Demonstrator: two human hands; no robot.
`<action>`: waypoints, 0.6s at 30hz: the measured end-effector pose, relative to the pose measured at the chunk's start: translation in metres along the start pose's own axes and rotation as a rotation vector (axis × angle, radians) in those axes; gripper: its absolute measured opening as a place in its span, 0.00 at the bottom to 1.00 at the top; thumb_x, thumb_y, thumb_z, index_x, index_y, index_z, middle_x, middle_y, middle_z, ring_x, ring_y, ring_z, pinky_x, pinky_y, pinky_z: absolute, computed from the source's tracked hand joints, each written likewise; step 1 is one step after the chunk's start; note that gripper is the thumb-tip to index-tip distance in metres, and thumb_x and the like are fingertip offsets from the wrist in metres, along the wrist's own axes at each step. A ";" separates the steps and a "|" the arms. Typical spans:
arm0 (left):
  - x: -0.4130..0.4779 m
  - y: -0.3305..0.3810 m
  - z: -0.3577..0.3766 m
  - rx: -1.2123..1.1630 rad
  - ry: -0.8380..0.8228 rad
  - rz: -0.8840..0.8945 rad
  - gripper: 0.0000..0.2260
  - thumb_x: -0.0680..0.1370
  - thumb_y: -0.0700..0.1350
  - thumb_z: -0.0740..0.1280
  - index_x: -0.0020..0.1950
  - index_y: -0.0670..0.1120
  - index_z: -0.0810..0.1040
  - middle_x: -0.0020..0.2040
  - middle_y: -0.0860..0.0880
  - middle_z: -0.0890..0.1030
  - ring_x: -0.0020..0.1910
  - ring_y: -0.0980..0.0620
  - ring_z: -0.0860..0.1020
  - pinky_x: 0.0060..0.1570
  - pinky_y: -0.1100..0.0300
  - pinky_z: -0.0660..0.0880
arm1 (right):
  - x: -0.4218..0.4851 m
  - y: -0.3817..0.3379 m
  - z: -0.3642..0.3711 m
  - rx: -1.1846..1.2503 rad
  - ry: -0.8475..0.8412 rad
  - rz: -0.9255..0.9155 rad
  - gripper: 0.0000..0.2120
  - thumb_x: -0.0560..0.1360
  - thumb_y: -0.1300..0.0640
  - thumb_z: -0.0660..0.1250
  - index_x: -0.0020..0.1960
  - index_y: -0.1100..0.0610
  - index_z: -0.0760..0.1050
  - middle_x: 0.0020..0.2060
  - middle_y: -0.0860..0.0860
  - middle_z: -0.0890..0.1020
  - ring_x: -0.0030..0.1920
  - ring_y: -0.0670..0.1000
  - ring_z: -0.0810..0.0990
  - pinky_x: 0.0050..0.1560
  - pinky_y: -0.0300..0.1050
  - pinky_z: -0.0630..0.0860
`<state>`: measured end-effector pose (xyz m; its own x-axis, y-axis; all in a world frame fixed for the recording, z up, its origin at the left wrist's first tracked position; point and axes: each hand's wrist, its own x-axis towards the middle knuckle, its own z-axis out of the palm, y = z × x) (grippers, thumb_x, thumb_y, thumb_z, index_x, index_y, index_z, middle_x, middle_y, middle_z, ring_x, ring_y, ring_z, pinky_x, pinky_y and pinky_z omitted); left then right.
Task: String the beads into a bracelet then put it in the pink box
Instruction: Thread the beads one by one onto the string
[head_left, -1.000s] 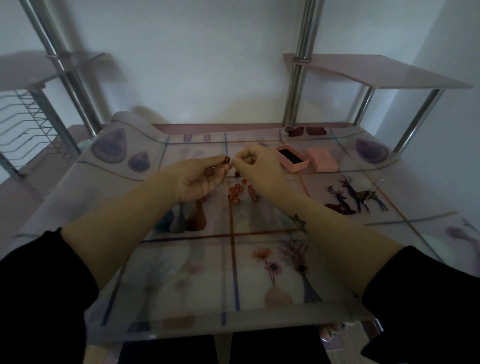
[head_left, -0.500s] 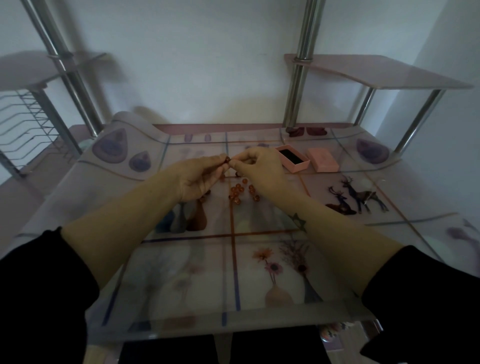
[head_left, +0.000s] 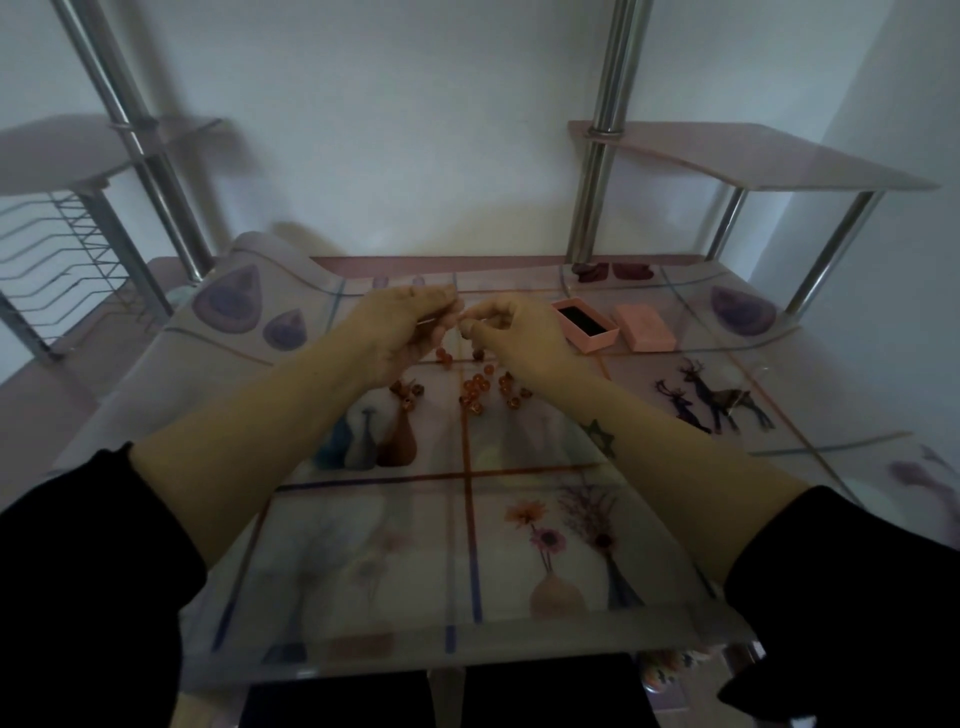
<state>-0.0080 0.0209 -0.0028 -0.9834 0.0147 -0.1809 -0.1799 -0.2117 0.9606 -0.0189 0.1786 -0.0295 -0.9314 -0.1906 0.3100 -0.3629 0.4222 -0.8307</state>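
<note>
Both hands are raised over the middle of the table (head_left: 363, 551), fingertips nearly meeting. Left hand (head_left: 400, 332): fingers curled in, thumb and forefinger pinching a thin pale thread (head_left: 429, 320) that runs across the palm side. Right hand (head_left: 519, 338): thumb and forefinger pinched together at the end of the thread, other fingers loosely curled. It seems to be holding a small dark bead (head_left: 460, 307), but the view is dim and it's too small to be sure. Loose beads (head_left: 480, 387), orange-brown, lie scattered on the table just below and between the wrists, with a few under the left hand. Pink box (head_left: 584, 325) sits open, dark lining showing, just to the right of the right hand and apart from it. Its lid (head_left: 644, 325) lies flat beside it on the right. Black sleeves pushed up both forearms.
</note>
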 end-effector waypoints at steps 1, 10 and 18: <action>-0.001 0.004 0.001 -0.042 -0.004 0.013 0.04 0.77 0.42 0.69 0.46 0.41 0.81 0.36 0.49 0.84 0.33 0.58 0.80 0.31 0.68 0.76 | 0.000 -0.001 -0.002 -0.005 -0.018 0.004 0.01 0.75 0.57 0.70 0.46 0.53 0.80 0.36 0.47 0.83 0.37 0.42 0.81 0.38 0.32 0.77; -0.006 0.031 0.014 -0.179 -0.091 0.098 0.03 0.78 0.37 0.67 0.48 0.38 0.77 0.41 0.43 0.83 0.42 0.50 0.84 0.40 0.63 0.80 | 0.007 -0.007 -0.018 0.074 -0.065 0.053 0.10 0.78 0.67 0.62 0.55 0.59 0.79 0.44 0.53 0.83 0.31 0.49 0.81 0.35 0.40 0.79; -0.007 0.027 0.010 0.157 0.029 0.200 0.03 0.78 0.34 0.66 0.45 0.38 0.78 0.40 0.41 0.83 0.34 0.54 0.82 0.35 0.65 0.79 | 0.011 -0.019 -0.016 0.513 -0.201 0.196 0.11 0.78 0.66 0.64 0.58 0.62 0.78 0.42 0.59 0.84 0.37 0.52 0.83 0.42 0.46 0.81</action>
<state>-0.0060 0.0252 0.0266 -0.9991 -0.0402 0.0119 0.0140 -0.0528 0.9985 -0.0222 0.1826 -0.0030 -0.9382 -0.3377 0.0760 -0.0781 -0.0073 -0.9969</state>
